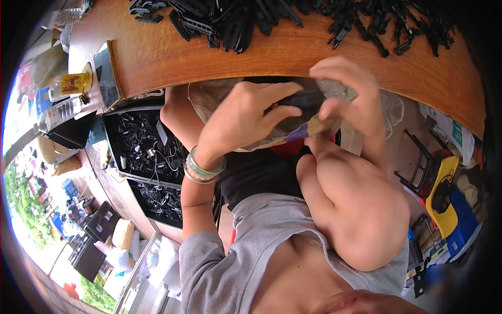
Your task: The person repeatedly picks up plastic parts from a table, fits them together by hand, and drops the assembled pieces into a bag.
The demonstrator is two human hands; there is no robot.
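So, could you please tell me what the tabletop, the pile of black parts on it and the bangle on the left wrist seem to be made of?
Orange-brown tabletop: likely wood or wood laminate, faint grain, soft sheen. Small black parts: probably moulded plastic, uniform matte black, thin ribbed shapes. Pale green bangle: perhaps jade or glass, smooth, glossy, slightly translucent; hard to tell which.

plastic parts (293, 18) on table (157, 57), crate (141, 146) left
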